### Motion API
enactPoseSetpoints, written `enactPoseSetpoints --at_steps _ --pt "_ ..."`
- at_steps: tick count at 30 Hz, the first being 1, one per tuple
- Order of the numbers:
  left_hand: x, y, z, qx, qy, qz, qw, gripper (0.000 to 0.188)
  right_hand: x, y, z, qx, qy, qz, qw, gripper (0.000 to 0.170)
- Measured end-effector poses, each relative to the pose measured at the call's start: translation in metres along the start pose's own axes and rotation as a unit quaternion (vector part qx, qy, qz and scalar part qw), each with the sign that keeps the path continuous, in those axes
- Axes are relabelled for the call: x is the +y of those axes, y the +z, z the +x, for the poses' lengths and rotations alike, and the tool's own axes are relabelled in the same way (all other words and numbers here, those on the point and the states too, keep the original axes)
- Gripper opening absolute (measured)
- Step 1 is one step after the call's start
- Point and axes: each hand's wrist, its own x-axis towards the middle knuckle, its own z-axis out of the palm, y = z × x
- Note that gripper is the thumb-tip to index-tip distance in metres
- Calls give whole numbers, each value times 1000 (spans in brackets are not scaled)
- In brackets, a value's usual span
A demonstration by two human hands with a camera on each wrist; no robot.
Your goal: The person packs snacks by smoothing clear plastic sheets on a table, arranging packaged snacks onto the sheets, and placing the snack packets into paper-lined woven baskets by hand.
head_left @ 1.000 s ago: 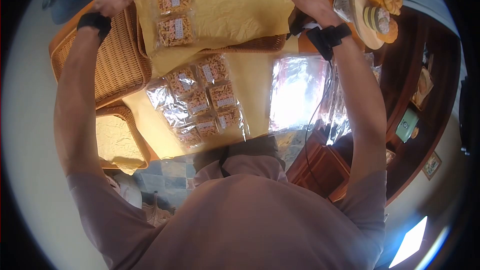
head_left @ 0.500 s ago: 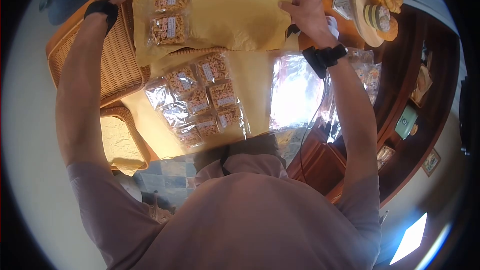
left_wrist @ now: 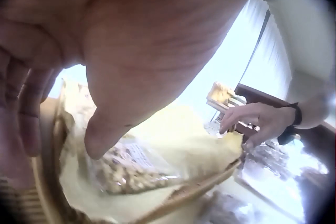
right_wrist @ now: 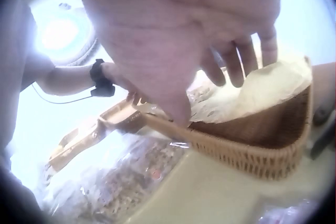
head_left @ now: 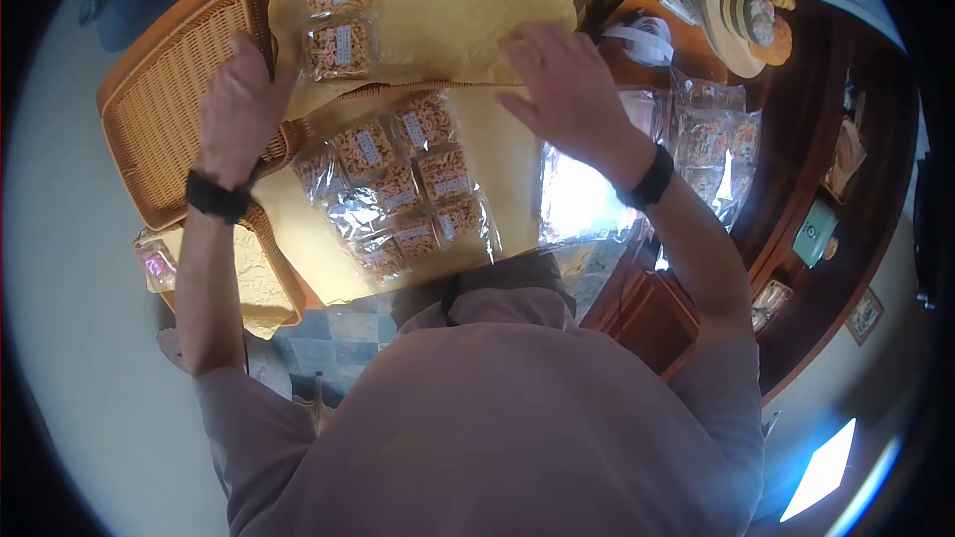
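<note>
My left hand (head_left: 239,109) hovers by the rims between an empty-looking wicker basket (head_left: 174,129) and a larger basket lined with yellow paper (head_left: 477,0). Its fingers are extended and hold nothing. In the left wrist view, the thumb overlaps a clear snack packet (left_wrist: 126,166) lying on the paper. My right hand (head_left: 572,85) is over the lined basket's front right part, fingers spread and nothing between them. From the right wrist view, the paper (right_wrist: 262,92) rises unevenly above the basket's woven wall (right_wrist: 252,161). Several labelled snack packets (head_left: 338,48) stand in a column along the paper's left side.
More snack packets (head_left: 398,189) lie in front of the basket, beside shiny clear bags (head_left: 587,189). A smaller paper-lined basket (head_left: 274,264) is at lower left. A white ribbon roll (head_left: 647,40) and a board of bread (head_left: 731,20) stand at the right.
Both hands have come back toward my body. The right hand has let go of the paper's right edge and moved left; the left has come down from the far left corner.
</note>
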Motion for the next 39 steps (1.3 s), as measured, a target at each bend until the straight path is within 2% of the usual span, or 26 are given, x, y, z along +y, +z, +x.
enactPoseSetpoints --at_steps 1,2,5,6,8,12,15,17,18,20,21,23,24,25,26,27,28,29,30,32,34,35,36,37,38,39 --pt "-9 11 -7 9 28 -35 999 40 -5 0 -4 -43 -34 -38 998 45" --pt "-17 19 -12 17 55 -70 996 40 -3 5 -8 -30 -45 -94 994 37" --pt "-31 30 -17 50 67 -133 988 39 14 8 -16 -25 -75 -168 983 24" --pt "-37 29 -15 50 66 -132 988 39 19 6 -17 -24 -75 -167 983 24" --pt "-41 25 -11 0 21 -201 979 43 27 2 -19 -31 -95 -142 985 16" --pt "-36 3 -4 -26 -38 -208 977 41 34 1 -19 -34 -112 -165 979 14" --pt "-37 5 3 12 -28 -151 988 36 33 5 -16 -80 -119 -161 977 12" --pt "-31 13 0 71 51 -100 991 30 27 7 -17 -141 -111 -162 970 10" --pt "-28 15 0 72 52 -98 991 30 25 9 -17 -139 -110 -162 971 10" --pt "-4 10 -6 56 16 46 997 25 21 13 -19 -171 -81 -201 961 9" --pt "1 8 -11 55 20 47 997 25 20 13 -20 -171 -77 -201 962 9" --pt "9 3 -21 176 161 94 966 18 15 13 -22 -171 -61 -208 961 16" --pt "17 8 -26 155 161 66 973 16 10 13 -21 -171 -58 -207 962 16" --pt "26 13 -29 155 163 67 972 16 4 13 -20 -98 -60 -157 981 24" --pt "36 18 -32 124 249 11 961 17 -1 13 -17 -24 -61 -104 992 33" --pt "45 24 -34 92 333 -46 937 18 -2 16 -15 -22 -59 -106 992 33" --pt "54 33 -34 93 337 -46 936 18 -2 20 -15 -40 -37 -110 992 41" --pt "64 43 -32 46 354 -30 934 19 -2 22 -14 -58 -15 -115 992 51" --pt "72 51 -31 -1 371 -14 929 21 -1 20 -12 -57 -12 -118 991 51" --pt "82 58 -26 7 384 19 923 22 0 15 -4 -186 32 -165 968 52" --pt "95 57 -18 11 394 52 918 23 -3 2 13 -197 35 -124 972 53" --pt "106 48 -10 -22 366 67 928 22 -6 -1 22 -208 35 -80 974 54" --pt "113 44 -2 -53 337 83 936 22 -7 5 30 -205 37 -81 975 54" --pt "114 48 8 -52 339 85 935 22 -4 15 41 -112 1 -88 990 55" --pt "114 53 19 2 330 114 937 24 1 26 53 -17 -36 -95 995 57" --pt "112 59 27 56 319 142 935 28 7 39 65 -13 -34 -96 995 57"
